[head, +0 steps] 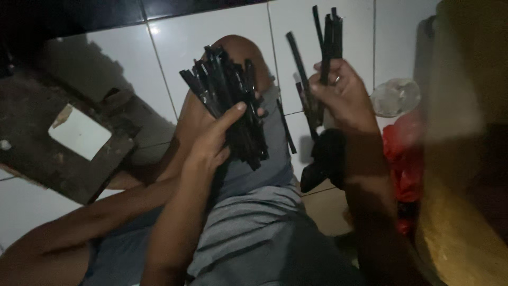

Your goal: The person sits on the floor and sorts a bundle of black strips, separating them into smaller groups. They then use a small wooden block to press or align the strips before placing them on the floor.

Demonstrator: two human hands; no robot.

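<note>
The left hand (211,140) grips a fanned bundle of black sticks (227,100), the right hand (344,95) fewer sticks (328,37); loosely splayed, some could slip to the tiled floor (211,32).

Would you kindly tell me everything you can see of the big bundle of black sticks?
The big bundle is a thick sheaf of thin, flat black sticks, dull and perhaps plastic, though the dim light leaves that unsure. The left hand grips it near the lower end, thumb across the front. The sticks lean up and to the left, their uneven upper ends fanned out. It is held above the raised knee and grey shorts, apart from the right hand.
</note>
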